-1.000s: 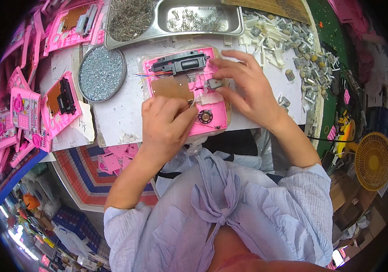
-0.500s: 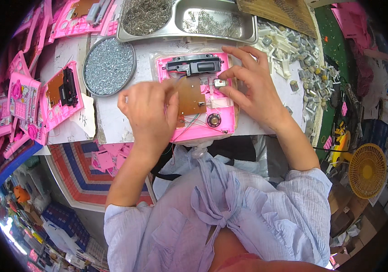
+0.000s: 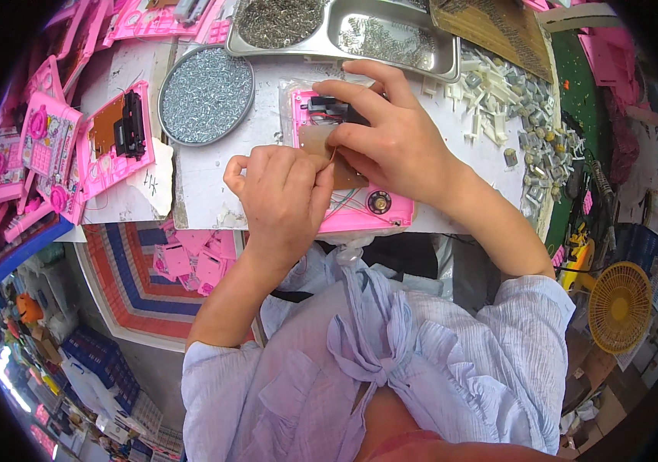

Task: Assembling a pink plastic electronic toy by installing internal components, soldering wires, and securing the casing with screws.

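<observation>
In front of me lies a pink plastic casing (image 3: 401, 211), open side up, partly hidden under my hands. A brown circuit board (image 3: 350, 179), a round black speaker (image 3: 379, 202) and a black plastic mechanism (image 3: 326, 105) sit inside it, with thin loose wires around them. My left hand (image 3: 284, 192) is closed over the casing's left side, its fingertips pinching a thin wire (image 3: 334, 156). Coming from the right, my right hand (image 3: 402, 135) reaches across the casing. Its thumb and index finger close near the same wire; what lies between them is hidden.
A round tray of small screws (image 3: 207, 94) stands back left, beside a steel tray (image 3: 329, 45) of small metal parts. White plastic pieces and small motors (image 3: 537, 138) lie heaped at right. Pink casings (image 3: 52, 154) are stacked at left. A yellow fan (image 3: 619, 308) stands low right.
My right hand has left the small white-and-metal part at the casing's right side and moved left over the board. The left hand has shifted slightly inward, bringing both hands' fingertips together.
</observation>
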The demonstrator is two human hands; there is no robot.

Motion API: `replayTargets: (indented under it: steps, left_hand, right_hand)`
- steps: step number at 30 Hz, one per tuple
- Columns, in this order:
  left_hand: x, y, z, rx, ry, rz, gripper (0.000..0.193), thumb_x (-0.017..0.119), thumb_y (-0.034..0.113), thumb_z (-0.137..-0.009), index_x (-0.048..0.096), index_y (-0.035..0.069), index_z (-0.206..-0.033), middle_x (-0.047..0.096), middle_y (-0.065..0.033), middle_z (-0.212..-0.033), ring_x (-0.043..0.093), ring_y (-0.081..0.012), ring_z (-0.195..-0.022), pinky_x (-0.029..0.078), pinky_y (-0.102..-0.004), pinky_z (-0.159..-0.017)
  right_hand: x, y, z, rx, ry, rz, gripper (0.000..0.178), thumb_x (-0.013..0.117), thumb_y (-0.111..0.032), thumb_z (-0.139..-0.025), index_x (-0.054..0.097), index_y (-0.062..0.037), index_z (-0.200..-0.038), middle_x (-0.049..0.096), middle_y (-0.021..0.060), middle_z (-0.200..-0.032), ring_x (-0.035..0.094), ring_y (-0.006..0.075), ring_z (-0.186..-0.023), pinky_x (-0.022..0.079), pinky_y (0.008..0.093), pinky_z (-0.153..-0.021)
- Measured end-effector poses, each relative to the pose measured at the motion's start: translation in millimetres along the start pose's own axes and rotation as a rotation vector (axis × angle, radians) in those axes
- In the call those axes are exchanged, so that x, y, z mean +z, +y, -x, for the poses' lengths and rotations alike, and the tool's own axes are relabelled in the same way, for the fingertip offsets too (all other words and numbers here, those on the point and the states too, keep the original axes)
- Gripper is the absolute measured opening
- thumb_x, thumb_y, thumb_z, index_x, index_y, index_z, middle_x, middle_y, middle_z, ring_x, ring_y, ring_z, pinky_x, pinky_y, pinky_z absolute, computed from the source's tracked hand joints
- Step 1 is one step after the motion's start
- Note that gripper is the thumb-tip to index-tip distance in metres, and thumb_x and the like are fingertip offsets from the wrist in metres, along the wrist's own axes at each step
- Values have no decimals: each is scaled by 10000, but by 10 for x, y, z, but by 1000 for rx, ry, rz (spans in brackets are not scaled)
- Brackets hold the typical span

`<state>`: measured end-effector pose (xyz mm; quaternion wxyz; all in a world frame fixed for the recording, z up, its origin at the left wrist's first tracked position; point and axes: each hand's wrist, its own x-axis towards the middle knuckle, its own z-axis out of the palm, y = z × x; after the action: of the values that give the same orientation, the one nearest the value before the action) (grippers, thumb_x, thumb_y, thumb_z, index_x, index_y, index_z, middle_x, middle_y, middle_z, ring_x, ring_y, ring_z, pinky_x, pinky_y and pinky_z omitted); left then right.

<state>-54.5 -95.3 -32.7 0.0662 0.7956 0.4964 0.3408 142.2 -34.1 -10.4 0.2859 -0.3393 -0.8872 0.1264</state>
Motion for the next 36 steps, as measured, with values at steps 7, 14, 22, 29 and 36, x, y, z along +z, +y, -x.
replayTargets:
  steps: [7,14,22,29,36]
  left_hand:
    - [-18,-33,-12,-12,17,7,176,782,129,-772,650,131,-889,605,-3,-844,571,-210,-854,292,-429,-834]
    - [-67,-109,-72,-41,30,-11,178,786,128,-760,647,138,-870,606,4,-839,565,-206,-850,292,-430,-846]
    - [-63,-162,-3,-115,57,57,144,772,82,-768,664,111,-858,601,-7,-792,560,-194,-789,314,-380,-831]
    - [-24,-203,34,-150,66,130,148,771,97,-751,657,125,-841,619,10,-794,571,-194,-798,314,-392,-824]
    - [-49,-184,-13,-143,73,138,135,768,102,-760,663,121,-843,618,8,-796,572,-196,-799,317,-390,-834]
  right_hand:
    - [11,52,-52,-44,-29,-9,209,762,-84,-641,722,-86,-845,636,71,-1299,501,378,-1278,531,437,-938]
    - [110,69,-323,-71,30,69,145,748,-141,-682,737,-54,-798,678,80,-1204,535,349,-1240,525,431,-937]
    - [259,0,-492,-103,-107,229,162,676,-170,-698,757,-33,-725,686,51,-1120,534,308,-1277,523,424,-950]
    - [176,114,-382,-110,-92,-6,122,716,-127,-734,746,-38,-813,679,76,-1232,511,346,-1301,497,429,-1017]
    - [36,91,-340,-124,-202,-102,112,757,-122,-720,729,-43,-795,674,83,-1245,497,353,-1307,488,440,-1038]
